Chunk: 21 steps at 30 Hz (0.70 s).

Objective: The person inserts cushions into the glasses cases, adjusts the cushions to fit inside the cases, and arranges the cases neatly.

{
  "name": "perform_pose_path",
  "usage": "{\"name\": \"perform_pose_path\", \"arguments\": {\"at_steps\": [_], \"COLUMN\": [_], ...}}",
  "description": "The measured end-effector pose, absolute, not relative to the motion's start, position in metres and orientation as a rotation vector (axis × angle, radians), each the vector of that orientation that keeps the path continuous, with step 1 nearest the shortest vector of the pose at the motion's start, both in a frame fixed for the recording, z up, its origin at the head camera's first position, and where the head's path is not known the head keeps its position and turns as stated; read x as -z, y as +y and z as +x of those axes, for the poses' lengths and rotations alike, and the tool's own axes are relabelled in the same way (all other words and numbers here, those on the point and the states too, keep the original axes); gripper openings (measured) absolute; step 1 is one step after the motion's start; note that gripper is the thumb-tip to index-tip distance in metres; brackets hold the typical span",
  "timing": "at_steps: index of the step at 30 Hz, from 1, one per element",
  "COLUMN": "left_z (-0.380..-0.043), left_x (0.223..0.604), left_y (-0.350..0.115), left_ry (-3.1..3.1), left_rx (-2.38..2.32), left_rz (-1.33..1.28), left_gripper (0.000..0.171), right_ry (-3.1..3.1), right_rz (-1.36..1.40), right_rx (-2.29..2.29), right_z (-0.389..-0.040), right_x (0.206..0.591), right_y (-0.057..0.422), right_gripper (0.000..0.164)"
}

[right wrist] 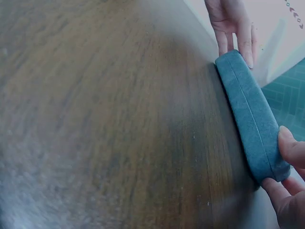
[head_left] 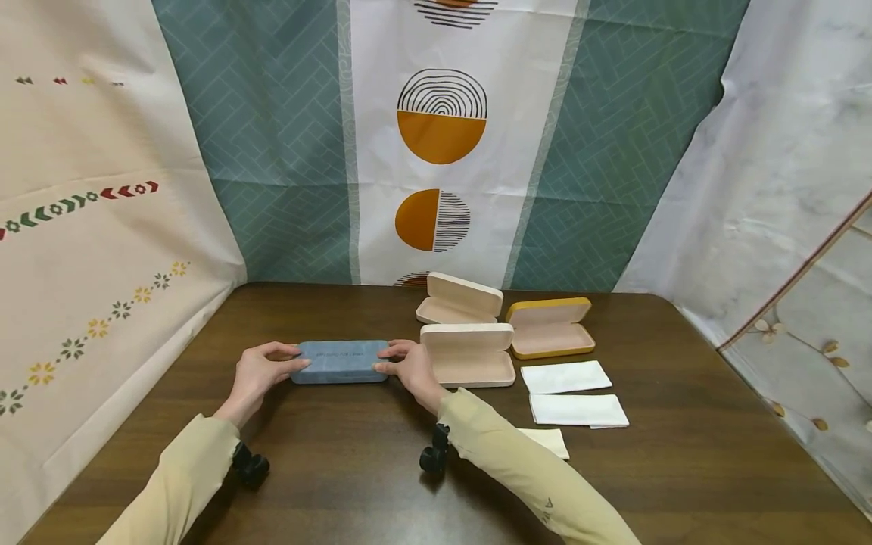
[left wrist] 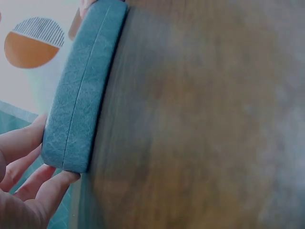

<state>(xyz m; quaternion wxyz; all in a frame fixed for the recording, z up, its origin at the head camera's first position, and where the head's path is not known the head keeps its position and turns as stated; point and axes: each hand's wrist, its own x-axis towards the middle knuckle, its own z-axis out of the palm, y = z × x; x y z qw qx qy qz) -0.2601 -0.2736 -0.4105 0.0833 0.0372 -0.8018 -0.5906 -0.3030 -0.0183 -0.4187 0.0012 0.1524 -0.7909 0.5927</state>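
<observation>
A closed blue glasses case [head_left: 341, 363] with faint lettering on its lid lies on the left part of the table. At its left end, my left hand [head_left: 262, 372] grips the case between thumb and fingers. My right hand [head_left: 413, 371] holds the opposite end the same way. Seen from the left wrist, the long side of the case [left wrist: 81, 90] shows a thin seam with no gap along it. The right wrist view also has the case [right wrist: 252, 119] with both hands at its ends.
Right of my right hand stand two open cream cases [head_left: 470, 371], one behind the other, beside an open yellow case [head_left: 552, 348]. Two folded white cloths [head_left: 579, 409] lie in front of them. A pale yellow cloth [head_left: 550, 440] is partly hidden by my right sleeve.
</observation>
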Motion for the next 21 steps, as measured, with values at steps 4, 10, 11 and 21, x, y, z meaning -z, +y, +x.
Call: {"name": "perform_pose_path", "arguments": {"at_steps": [4,10,11,21], "left_z": [-0.261,-0.264,-0.265,-0.275], "left_x": [0.408,0.404,0.404,0.401], "left_y": [-0.274,-0.277,-0.277,-0.282], "left_ry": [-2.395,-2.455,-2.47,-2.564], "left_rx": [1.775,1.746,1.73,1.489], "left_rz": [0.113,0.145,0.149,0.145], "left_gripper": [0.049,0.051,0.051,0.043], "right_ry": [-2.5,-2.516,-2.514,-2.535], "right_rz": [0.475,0.481,0.479,0.413], "right_rx": [-1.837,-1.812,-1.817,-1.843], "right_z": [-0.303,-0.306,-0.307,-0.311], "right_x": [0.417,0.418,0.418,0.417], "right_y": [-0.019,-0.023,-0.024,-0.034], "right_gripper": [0.018,0.021,0.022,0.027]}}
